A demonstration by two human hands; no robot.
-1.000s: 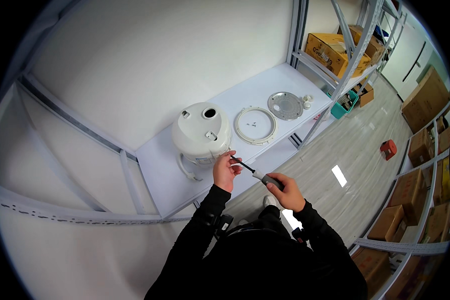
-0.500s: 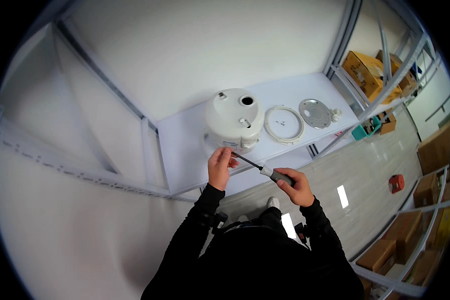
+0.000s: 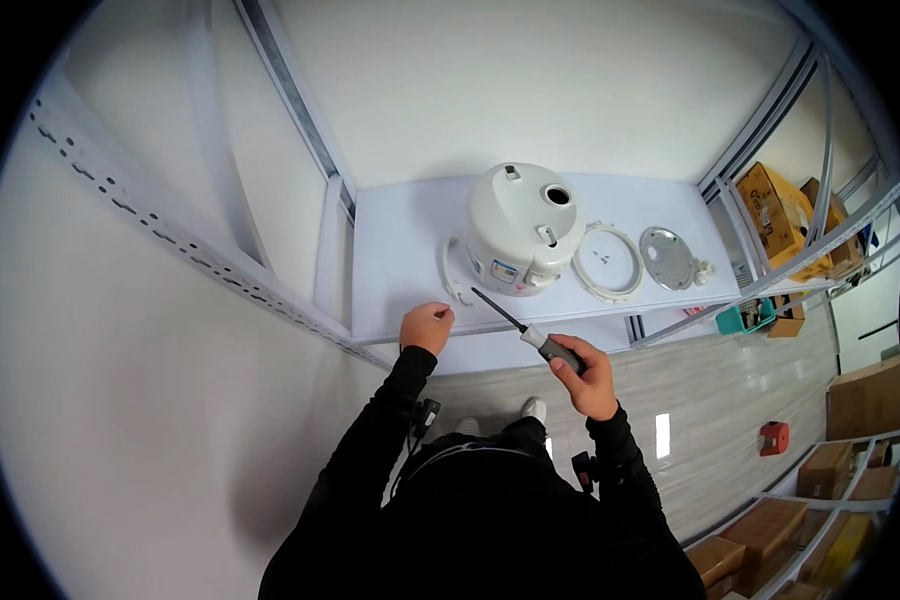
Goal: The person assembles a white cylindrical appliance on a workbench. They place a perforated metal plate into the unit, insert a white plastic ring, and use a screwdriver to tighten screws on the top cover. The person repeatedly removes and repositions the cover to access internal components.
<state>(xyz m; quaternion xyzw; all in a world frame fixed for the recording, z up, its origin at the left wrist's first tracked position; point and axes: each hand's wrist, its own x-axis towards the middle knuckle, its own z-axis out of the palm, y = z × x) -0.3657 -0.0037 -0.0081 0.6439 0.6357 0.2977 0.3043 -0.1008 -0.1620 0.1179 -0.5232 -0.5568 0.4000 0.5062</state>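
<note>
My right hand (image 3: 588,379) grips a screwdriver (image 3: 547,344) by its grey handle, the dark shaft slanting up and left. My left hand (image 3: 427,327) is over the front edge of the white shelf with fingers curled together; whatever they may pinch is too small or hidden to name. Just beyond the screwdriver's tip stands a white rice cooker (image 3: 522,230), with a round hole and two slots in its top. A curved white handle (image 3: 453,272) lies against its left side. On its right lies a white ring (image 3: 637,275) with several tiny pieces, perhaps screws, inside it.
A perforated metal disc (image 3: 667,258) lies right of the ring, beside small white parts (image 3: 705,273). Grey metal posts (image 3: 300,90) frame the shelf (image 3: 400,235). Cardboard boxes (image 3: 770,210), a teal bin (image 3: 746,316) and a red stool (image 3: 774,438) are to the right.
My left hand has moved away from the screwdriver's tip, to the left. The screwdriver stays in my right hand. The view has shifted, bringing the curved handle into sight.
</note>
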